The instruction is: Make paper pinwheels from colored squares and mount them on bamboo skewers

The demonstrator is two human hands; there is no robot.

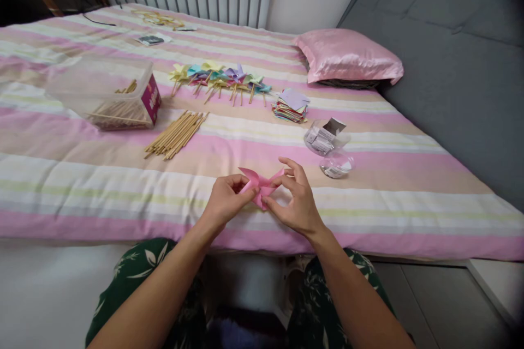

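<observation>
A pink paper pinwheel (262,184) with curled, folded blades is held between my two hands above the front of the bed. My left hand (229,196) pinches its left side, the thumb pressed near the centre. My right hand (295,193) grips the right side with thumb and index finger, its other fingers raised. Beyond them lie a bundle of thin wooden sticks (177,135), a stack of coloured paper squares (290,104) and a row of finished-looking pinwheels on sticks (221,79).
A clear plastic box (123,109) with sticks stands at the left. Two small clear round containers, the larger (321,139) and the smaller (336,164), sit to the right. A pink pillow (350,57) rests by the grey headboard (454,65). Striped bedding (102,191) covers the bed.
</observation>
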